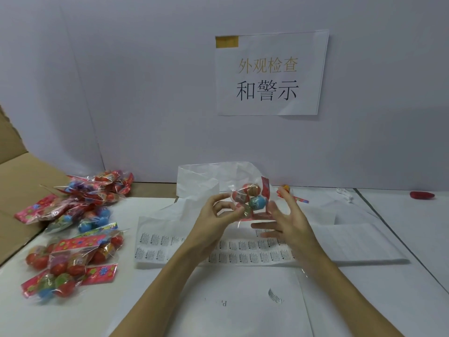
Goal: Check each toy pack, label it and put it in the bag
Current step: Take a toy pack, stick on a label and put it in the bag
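I hold a clear toy pack (251, 197) of red, striped and blue balls with a red header card up over the table's middle. My left hand (216, 214) pinches its left side with curled fingers. My right hand (285, 215) is beside its right edge, fingers spread and blurred; whether it touches the pack I cannot tell. Under my hands lies a sheet of small warning labels (155, 246). A white plastic bag (201, 183) lies crumpled behind the pack.
Several more toy packs (73, 261) are heaped at the left, some on a brown cardboard box flap (24, 181). A loose label (275, 295) lies on the near clear plastic sheet. One pack (295, 198) and a red object (422, 195) sit at the right. A paper sign (269, 74) hangs on the wall.
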